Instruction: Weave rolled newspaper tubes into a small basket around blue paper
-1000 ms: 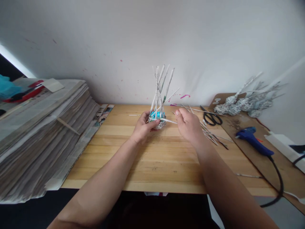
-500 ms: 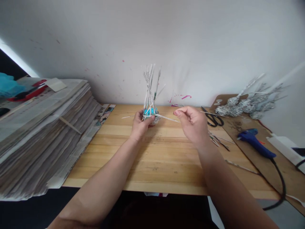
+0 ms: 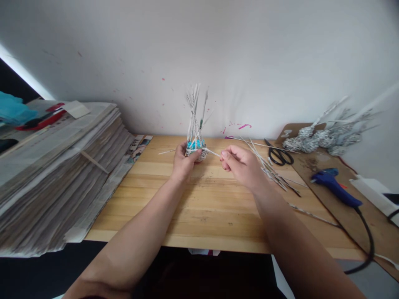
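A person's two bare hands work over a pale wooden counter [image 3: 199, 199], near the middle of its back edge. There stands a small woven paper piece [image 3: 195, 123], its thin uprights gathered and crossing above a low round base, with bright blue filling [image 3: 193, 144] inside. The left hand [image 3: 183, 163] holds the base from the left, thumb in front and fingers curled round the side; whether the base rests on the counter is hard to tell.

The change is at the right hand [image 3: 239, 164]: half a second ago it was apart from the loose paper strip [image 3: 213, 153], and now its grip pinches the outer end between thumb and fingers. The strip runs nearly straight from the left thumb to this pinch, so its free length now appears under control at both ends.

Toward the counter's back right corner lie loose paper rods [image 3: 274, 174] and black scissors [image 3: 281, 156].
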Demonstrator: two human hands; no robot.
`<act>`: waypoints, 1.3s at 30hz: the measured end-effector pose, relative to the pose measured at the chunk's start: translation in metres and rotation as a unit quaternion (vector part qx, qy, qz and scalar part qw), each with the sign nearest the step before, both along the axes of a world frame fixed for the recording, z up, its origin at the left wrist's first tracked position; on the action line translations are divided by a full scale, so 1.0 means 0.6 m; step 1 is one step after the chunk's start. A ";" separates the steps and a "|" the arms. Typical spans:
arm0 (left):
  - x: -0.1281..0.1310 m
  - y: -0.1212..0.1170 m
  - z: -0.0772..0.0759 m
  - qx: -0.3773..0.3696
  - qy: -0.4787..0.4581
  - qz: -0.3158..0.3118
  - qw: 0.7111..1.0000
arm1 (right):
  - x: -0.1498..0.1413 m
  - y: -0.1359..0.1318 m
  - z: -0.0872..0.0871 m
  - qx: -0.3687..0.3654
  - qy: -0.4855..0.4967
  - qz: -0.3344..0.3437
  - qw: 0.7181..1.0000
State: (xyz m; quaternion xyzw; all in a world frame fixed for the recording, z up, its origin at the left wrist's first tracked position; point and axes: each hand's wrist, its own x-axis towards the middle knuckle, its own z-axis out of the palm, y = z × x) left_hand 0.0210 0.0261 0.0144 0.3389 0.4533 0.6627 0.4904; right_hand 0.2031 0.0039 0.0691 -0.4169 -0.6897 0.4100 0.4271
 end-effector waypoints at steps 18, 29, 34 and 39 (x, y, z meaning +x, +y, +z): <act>-0.003 0.004 -0.009 0.000 0.006 0.003 1.000 | -0.007 0.002 -0.012 -0.198 0.172 0.098 0.960; -0.004 0.009 -0.015 0.002 0.020 0.000 1.000 | -0.026 -0.013 -0.004 -0.247 0.162 0.118 0.948; -0.001 0.009 -0.017 -0.010 0.024 0.000 1.000 | -0.034 -0.013 -0.002 -0.249 0.164 0.103 0.949; -0.002 0.015 -0.024 0.004 0.005 -0.001 1.000 | -0.048 -0.033 0.000 -0.244 0.150 0.136 0.948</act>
